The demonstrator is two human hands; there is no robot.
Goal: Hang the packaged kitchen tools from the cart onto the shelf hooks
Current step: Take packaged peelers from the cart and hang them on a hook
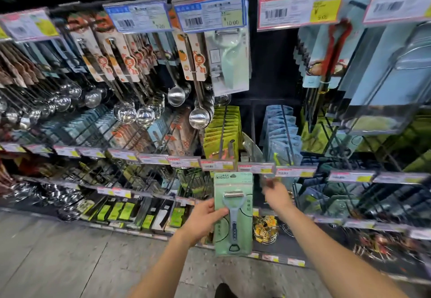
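Steel ladles [144,116] on orange-printed cards are seen crowding the hooks along the left stretch of the shelf, so that part is judged to be stocked. Towards the middle, the left hand [203,218] is held in front of the lower rows of the shelf. Its thumb and fingers are curled round the left margin of a packaged peeler [233,213], which is gripped upright and clear of every hook. The pack is a pale green card, flat and uncreased, with a printed logo and a dark shape near its top edge that may be the hanging hole. A blue-grey Y-shaped peeler with a steel blade is fastened down its middle, and a dark loop is seen at the foot of the handle. High above it, under a blue price tag at the upper edge of the shelf, a hung peeler [229,60] of pale green is seen on a light card. That hook is judged a possible destination, though this cannot be confirmed. Just right of the held pack, the right hand [276,195] is stretched towards the price rail [256,168] at the front edge of the middle row. It is blurred, and whether its fingers are open or closed cannot be told. Further right, blue packs [279,134] are hung. No cart is in view, so the stock left cannot be judged; this pack, at least, is not yet hung.
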